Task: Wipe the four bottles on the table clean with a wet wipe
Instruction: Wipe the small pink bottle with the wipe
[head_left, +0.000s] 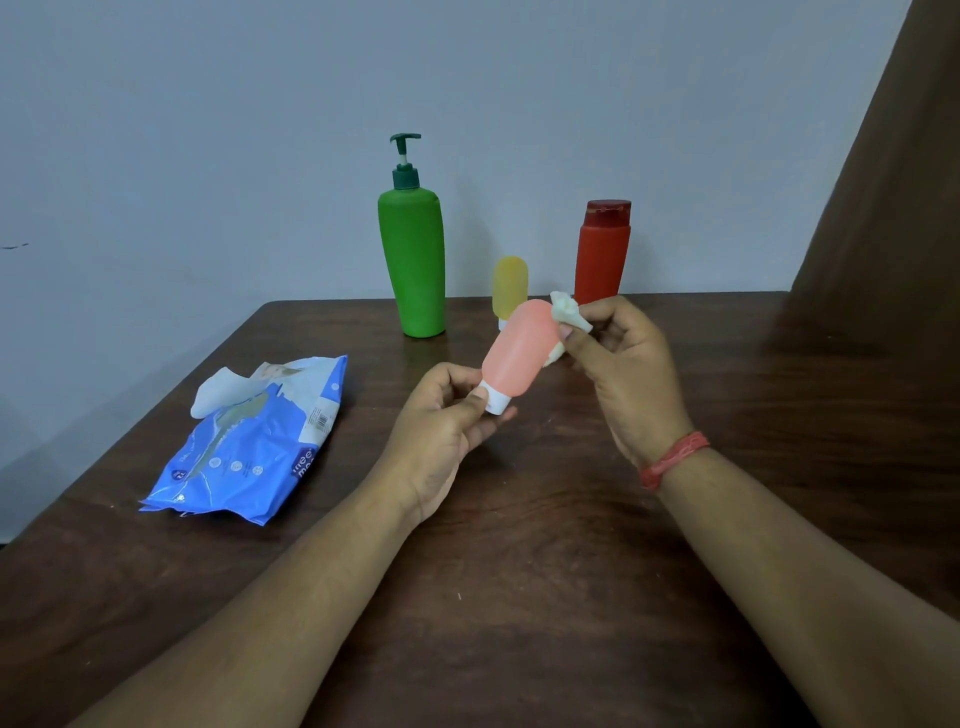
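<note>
My left hand (441, 426) pinches the white cap of a small pink bottle (517, 353), held tilted above the table. My right hand (628, 374) grips a crumpled white wet wipe (567, 312) and presses it against the bottle's upper right side. Behind them, a tall green pump bottle (413, 260), a small yellow bottle (509, 286) and a red bottle (602, 249) stand upright at the far edge of the dark wooden table (519, 571). The pink bottle partly hides the yellow one's base.
A blue pack of wet wipes (249, 447) lies on the left of the table, with a white wipe sticking out of its open flap. A grey wall rises behind the table. A brown curtain (893, 208) hangs at the right.
</note>
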